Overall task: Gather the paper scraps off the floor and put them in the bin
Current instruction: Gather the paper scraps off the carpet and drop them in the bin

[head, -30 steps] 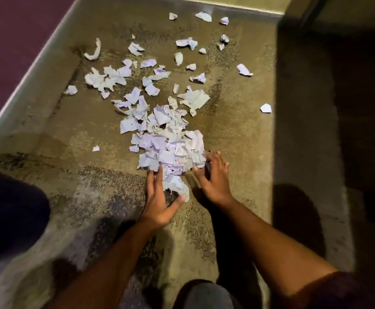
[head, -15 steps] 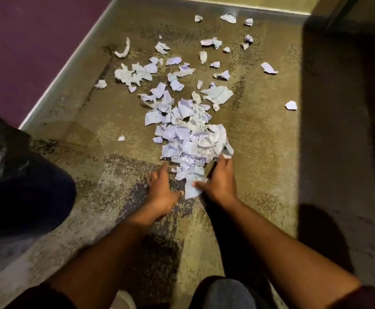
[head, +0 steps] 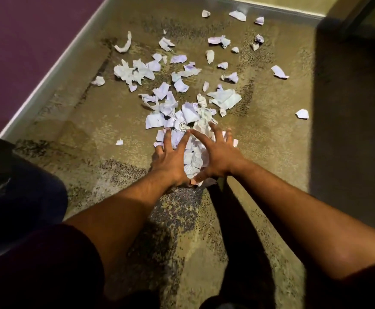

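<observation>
A heap of torn white paper scraps (head: 183,117) lies on the mottled tan carpet, with several loose scraps (head: 225,98) scattered beyond it toward the far wall. My left hand (head: 171,159) and my right hand (head: 217,157) rest palm-down on the near end of the heap, fingers spread and straight, index fingers nearly meeting. Scraps (head: 193,161) show in the gap between the two hands. The thumbs meet at the near edge of the pile. A dark rounded shape (head: 14,192), possibly the black bin bag, sits at the left.
A purple wall with a pale skirting board (head: 55,70) runs along the left. Another skirting board (head: 271,7) closes the far side. A dark shadowed strip (head: 349,108) covers the right. Stray scraps (head: 302,113) lie out to the right.
Both hands moved forward from the near edge of the heap onto its top, and their fingers spread wide. The view came closer to the floor.
</observation>
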`<state>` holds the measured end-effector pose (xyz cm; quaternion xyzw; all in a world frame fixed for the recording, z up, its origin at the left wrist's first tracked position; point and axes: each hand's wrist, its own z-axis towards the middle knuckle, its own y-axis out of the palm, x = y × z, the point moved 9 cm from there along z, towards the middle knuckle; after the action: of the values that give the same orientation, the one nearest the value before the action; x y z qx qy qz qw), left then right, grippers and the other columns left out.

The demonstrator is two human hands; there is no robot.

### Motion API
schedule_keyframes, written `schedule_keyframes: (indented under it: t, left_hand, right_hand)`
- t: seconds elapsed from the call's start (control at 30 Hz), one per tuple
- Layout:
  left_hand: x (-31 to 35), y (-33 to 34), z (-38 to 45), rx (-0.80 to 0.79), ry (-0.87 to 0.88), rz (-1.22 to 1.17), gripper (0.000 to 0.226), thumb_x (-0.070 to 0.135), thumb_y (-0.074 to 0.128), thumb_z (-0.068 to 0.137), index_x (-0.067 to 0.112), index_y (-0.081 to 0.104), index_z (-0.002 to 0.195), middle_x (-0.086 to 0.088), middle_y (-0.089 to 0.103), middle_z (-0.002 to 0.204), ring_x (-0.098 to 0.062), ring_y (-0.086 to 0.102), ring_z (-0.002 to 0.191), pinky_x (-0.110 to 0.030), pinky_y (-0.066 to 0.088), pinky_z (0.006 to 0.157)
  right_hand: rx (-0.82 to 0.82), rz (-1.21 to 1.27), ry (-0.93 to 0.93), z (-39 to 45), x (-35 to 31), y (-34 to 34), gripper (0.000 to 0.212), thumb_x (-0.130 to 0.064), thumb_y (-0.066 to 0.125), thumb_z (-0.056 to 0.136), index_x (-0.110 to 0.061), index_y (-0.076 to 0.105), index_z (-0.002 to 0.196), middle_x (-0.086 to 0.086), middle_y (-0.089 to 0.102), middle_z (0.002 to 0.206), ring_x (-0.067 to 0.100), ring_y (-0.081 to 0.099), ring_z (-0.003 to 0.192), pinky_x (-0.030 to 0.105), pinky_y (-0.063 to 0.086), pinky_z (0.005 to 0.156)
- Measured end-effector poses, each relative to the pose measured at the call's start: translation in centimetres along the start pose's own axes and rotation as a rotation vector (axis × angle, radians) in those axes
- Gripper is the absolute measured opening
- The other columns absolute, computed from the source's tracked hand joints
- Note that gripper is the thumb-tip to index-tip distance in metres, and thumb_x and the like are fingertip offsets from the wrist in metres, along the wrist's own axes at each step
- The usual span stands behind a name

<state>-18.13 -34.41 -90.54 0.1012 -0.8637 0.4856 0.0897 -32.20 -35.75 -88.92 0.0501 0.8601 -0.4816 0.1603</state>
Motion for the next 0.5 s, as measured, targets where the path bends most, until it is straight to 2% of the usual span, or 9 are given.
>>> schedule_keyframes:
  t: [0.1, 0.2, 0.27, 0.33, 0.4, 0.5]
  left_hand:
    - [-0.5, 0.8, 0.9, 0.029, -0.039, -0.003, 0.138, 0.046, 0.097, 0.052, 0.057, 0.000, 0.150, 0.003, -0.001, 0.167, -0.037, 0.018, 0.148, -0.063, 0.041, 0.106]
    - [-1.0, 1.0, 1.3, 0.128, 0.020, -0.065, 0.110, 0.043, 0.095, 0.057, 0.047, 0.029, 0.145, -0.002, 0.024, 0.156, -0.031, 0.030, 0.140, -0.050, 0.045, 0.107]
    - [-1.2, 1.4, 1.1, 0.155, 0.060, -0.139, 0.090, 0.034, 0.092, 0.066, 0.041, 0.041, 0.139, -0.003, 0.035, 0.142, -0.028, 0.040, 0.130, -0.043, 0.047, 0.105]
    - [-1.3, 1.6, 0.8, 0.181, 0.062, -0.235, 0.073, 0.018, 0.086, 0.073, 0.042, 0.047, 0.130, -0.001, 0.042, 0.126, -0.025, 0.050, 0.115, -0.041, 0.052, 0.098]
    - [-1.2, 1.4, 0.2, 0.215, 0.028, -0.366, 0.065, 0.005, 0.074, 0.076, 0.046, 0.048, 0.119, 0.000, 0.048, 0.114, -0.025, 0.057, 0.102, -0.043, 0.057, 0.088]
    - [-1.1, 0.3, -1.0, 0.264, -0.029, -0.554, 0.054, 0.009, 0.064, 0.083, 0.048, 0.045, 0.114, -0.001, 0.064, 0.110, -0.028, 0.064, 0.098, -0.045, 0.059, 0.085]
  right_hand:
    - [0.018, -0.132, 0.035, 0.8, 0.0, 1.1, 0.140, -0.071, 0.091, 0.049, -0.062, 0.001, 0.155, 0.003, 0.004, 0.173, 0.048, 0.006, 0.156, 0.075, 0.036, 0.111]
    - [0.130, -0.195, 0.003, 0.4, 0.1, 1.6, 0.114, -0.072, 0.085, 0.060, -0.058, 0.020, 0.153, 0.003, 0.025, 0.167, 0.040, 0.022, 0.150, 0.066, 0.039, 0.111]
    - [0.186, -0.134, -0.039, 0.1, 0.1, 1.9, 0.094, -0.063, 0.084, 0.071, -0.050, 0.036, 0.151, 0.001, 0.034, 0.162, 0.036, 0.032, 0.142, 0.058, 0.046, 0.108]
    - [0.234, -0.069, -0.047, -0.1, 0.1, 2.4, 0.081, -0.051, 0.086, 0.076, -0.043, 0.047, 0.146, 0.000, 0.043, 0.155, 0.032, 0.042, 0.131, 0.049, 0.052, 0.099]
    - [0.306, 0.062, -0.040, -0.2, 0.1, 2.4, 0.068, -0.042, 0.089, 0.076, -0.036, 0.058, 0.137, 0.002, 0.054, 0.142, 0.031, 0.054, 0.119, 0.044, 0.054, 0.090]
    - [0.395, 0.282, 0.001, -0.4, 0.6, 1.7, 0.059, -0.022, 0.090, 0.075, -0.020, 0.069, 0.130, 0.005, 0.064, 0.127, 0.030, 0.063, 0.110, 0.034, 0.049, 0.086]
